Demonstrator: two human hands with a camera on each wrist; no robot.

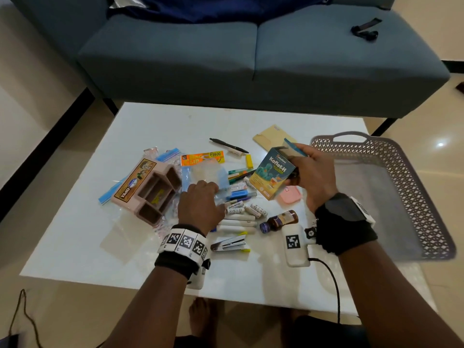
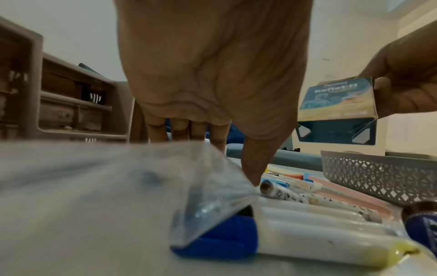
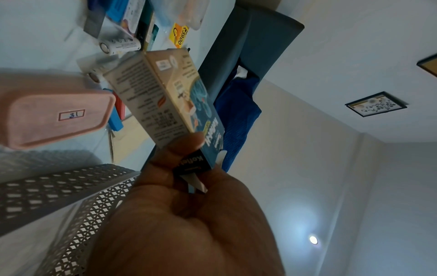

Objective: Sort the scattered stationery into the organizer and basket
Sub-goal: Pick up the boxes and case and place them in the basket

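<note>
My right hand [image 1: 315, 174] grips the Koflet-H box [image 1: 275, 175] by its top end, holding it tilted in the air above the surface [image 1: 75, 234], just at 9 o'clock of the grey lattice basket [image 1: 411, 197]. My left hand [image 1: 200, 202] rests palm down, fingers bent, on a clear plastic bag [image 2: 208, 201] among the scattered stationery at the middle of the surface, with white markers [image 1: 238, 223] and a stapler [image 1: 229, 243] toward 5 o'clock of it. The pink organizer [image 1: 150, 190] lies on its side at 9 o'clock of that hand, and a brown bottle [image 1: 280, 221] lies at 6 o'clock of the box.
</note>
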